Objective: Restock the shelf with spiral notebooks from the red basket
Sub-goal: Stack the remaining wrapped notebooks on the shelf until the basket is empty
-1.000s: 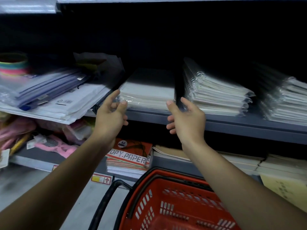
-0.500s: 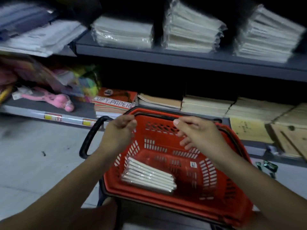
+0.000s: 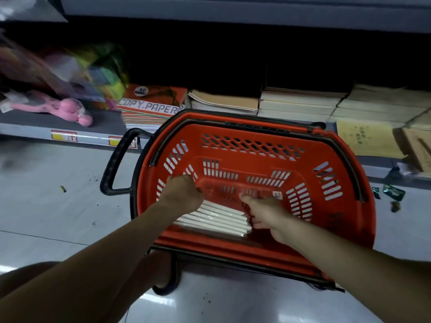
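The red basket (image 3: 256, 128) stands on the floor in front of the shelving. Inside it, near its close wall, lies a small stack of white spiral notebooks (image 3: 217, 221) in clear plastic wrap. Both my hands are down in the basket. My left hand (image 3: 183, 193) is curled in a fist at the left end of the stack. At the right end, my right hand (image 3: 265, 213) has its fingers hooked. Between them a shiny, see-through wrapped top notebook (image 3: 233, 190) is tilted up, blurred. The grey upper shelf (image 3: 233, 10) shows only as an edge at the top.
The basket's black handle (image 3: 116, 164) sticks out to the left. The low shelf behind holds copy paper (image 3: 151, 106), brown exercise books (image 3: 224, 101), paper stacks (image 3: 303, 103) and a pink toy (image 3: 70, 108). Small litter (image 3: 394, 192) lies on the floor to the right.
My view dropped from the upper shelf to the basket. Both hands came down from the shelf edge, went into the basket and closed at the ends of the notebook stack.
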`<state>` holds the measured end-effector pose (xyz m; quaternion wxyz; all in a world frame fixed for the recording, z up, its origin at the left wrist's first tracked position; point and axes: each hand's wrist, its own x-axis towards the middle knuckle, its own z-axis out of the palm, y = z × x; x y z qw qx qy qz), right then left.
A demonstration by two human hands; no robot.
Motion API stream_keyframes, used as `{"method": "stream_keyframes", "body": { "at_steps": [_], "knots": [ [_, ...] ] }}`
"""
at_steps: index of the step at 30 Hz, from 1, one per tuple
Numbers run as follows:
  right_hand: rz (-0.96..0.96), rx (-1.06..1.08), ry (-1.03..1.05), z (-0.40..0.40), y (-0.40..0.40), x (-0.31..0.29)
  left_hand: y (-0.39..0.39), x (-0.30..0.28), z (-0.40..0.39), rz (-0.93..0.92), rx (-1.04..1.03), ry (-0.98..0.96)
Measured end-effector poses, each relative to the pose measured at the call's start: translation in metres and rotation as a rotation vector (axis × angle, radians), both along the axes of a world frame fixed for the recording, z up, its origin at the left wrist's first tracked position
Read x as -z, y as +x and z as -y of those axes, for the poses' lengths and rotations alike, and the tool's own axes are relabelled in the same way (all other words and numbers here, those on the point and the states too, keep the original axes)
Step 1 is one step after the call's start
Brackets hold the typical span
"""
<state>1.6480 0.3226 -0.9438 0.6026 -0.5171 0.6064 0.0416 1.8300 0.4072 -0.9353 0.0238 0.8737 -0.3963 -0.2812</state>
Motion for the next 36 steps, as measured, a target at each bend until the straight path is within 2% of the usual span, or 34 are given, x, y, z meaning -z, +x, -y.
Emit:
{"method": "stream_keyframes", "body": {
  "at_steps": [2,5,10,14,21,24,25,27,29,33,36],
  "knots": [
    [-0.029,-0.04,-0.024,-0.004,0.0,0.014,0.006,0.003,-0.004,0.036,0.016,0.047],
    [-0.068,-0.064,-0.069,-0.009,0.003,0.019,0.017,0.005,-0.01,-0.009,-0.023,0.043],
    [-0.066,0.003,0.026,-0.016,0.01,0.023,0.02,0.006,-0.015,-0.017,0.023,0.003],
    [-0.071,0.021,0.013,-0.016,0.009,0.02,0.019,-0.003,-0.013,-0.168,-0.047,-0.001],
    [0.04,0.214,0.071,-0.021,-0.003,0.006,-0.007,-0.021,-0.021,-0.116,-0.124,-0.133],
    [0.043,0.31,0.121,-0.022,-0.011,-0.004,-0.01,-0.034,-0.031,-0.274,-0.348,-0.262],
    [0.065,0.343,0.142,-0.022,-0.015,-0.011,-0.011,-0.041,-0.036,-0.377,-0.479,-0.337],
    [0.162,0.414,0.19,-0.021,-0.023,-0.032,-0.015,-0.058,-0.044,-0.699,-0.761,-0.445],
    [0.269,0.468,0.219,-0.021,-0.033,-0.056,-0.015,-0.071,-0.055,-0.881,-0.896,-0.467],
    [0.409,0.451,0.21,-0.031,-0.057,-0.098,-0.016,-0.098,-0.081,-1.202,-0.927,-0.543],
    [0.484,0.392,0.094,-0.045,-0.079,-0.124,-0.026,-0.122,-0.105,-1.414,-0.813,-0.544]
  ]
}}
